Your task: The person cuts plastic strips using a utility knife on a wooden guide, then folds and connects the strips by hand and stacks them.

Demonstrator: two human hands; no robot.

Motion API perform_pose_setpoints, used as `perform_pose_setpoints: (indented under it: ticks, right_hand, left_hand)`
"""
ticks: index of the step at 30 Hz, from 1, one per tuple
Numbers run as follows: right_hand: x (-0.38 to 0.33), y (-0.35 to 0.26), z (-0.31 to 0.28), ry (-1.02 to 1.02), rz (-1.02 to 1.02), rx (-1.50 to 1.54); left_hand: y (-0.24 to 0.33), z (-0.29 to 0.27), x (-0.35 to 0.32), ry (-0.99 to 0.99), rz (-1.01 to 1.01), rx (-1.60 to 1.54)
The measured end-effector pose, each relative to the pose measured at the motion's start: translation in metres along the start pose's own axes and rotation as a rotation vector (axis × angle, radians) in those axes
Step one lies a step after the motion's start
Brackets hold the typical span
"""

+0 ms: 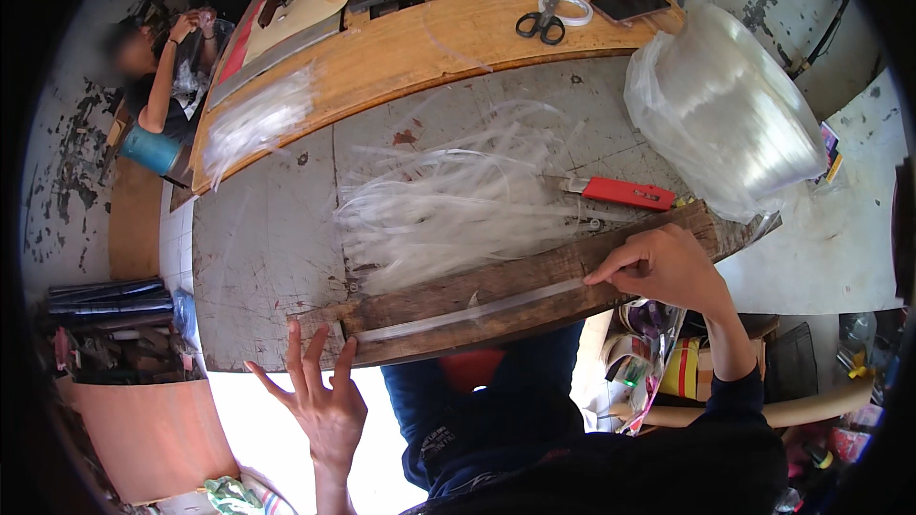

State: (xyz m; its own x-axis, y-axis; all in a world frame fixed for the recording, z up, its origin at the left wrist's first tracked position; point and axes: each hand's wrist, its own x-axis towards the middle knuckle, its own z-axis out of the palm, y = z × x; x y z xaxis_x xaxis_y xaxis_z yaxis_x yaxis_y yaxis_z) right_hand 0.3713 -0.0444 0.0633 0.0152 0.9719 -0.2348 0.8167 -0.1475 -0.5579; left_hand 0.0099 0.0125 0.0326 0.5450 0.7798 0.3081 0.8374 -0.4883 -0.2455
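A clear plastic strip [477,313] lies stretched along a dark wooden board [534,270] at the near edge of the grey table. My left hand [322,399] is at the strip's left end, fingers spread, its index fingertip touching that end. At the other end, my right hand [663,265] pinches the strip between thumb and forefinger, resting on the board. Just beyond the board spreads a loose pile of clear strips [458,210]. A red utility knife [625,193] with its blade out lies right of the pile.
A big roll of clear plastic [730,110] stands at the right. Scissors [542,25], a tape roll [572,10] and a phone [630,4] lie on the far wooden bench [410,46]. More strips [262,119] lie at its left end. Another person [162,86] sits far left.
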Motion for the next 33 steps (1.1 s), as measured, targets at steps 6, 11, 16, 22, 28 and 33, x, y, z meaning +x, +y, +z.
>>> perform_pose_setpoints:
  ticks: [6,11,16,22,28,33]
  right_hand:
    - [-0.005,0.003,0.016,0.208,-0.087,-0.046]
    - [-0.019,-0.02,0.024,0.3,-0.084,-0.296]
    - [-0.02,-0.026,0.024,0.405,-0.172,-0.465]
    - [-0.016,-0.013,0.021,0.34,-0.195,-0.343]
    - [-0.017,-0.008,0.017,0.286,-0.194,-0.299]
    - [-0.014,-0.01,0.017,0.274,-0.204,-0.26]
  left_hand:
    - [-0.003,0.004,-0.001,0.009,-0.011,-0.008]
    - [-0.008,0.007,0.001,0.032,0.029,-0.012]
    - [-0.015,0.004,0.007,0.031,0.14,-0.009]
    - [-0.023,0.006,0.017,0.028,0.216,-0.065]
    - [0.031,-0.001,0.036,0.194,0.093,-0.241]
    - [0.12,0.011,0.072,0.198,0.608,-0.573]
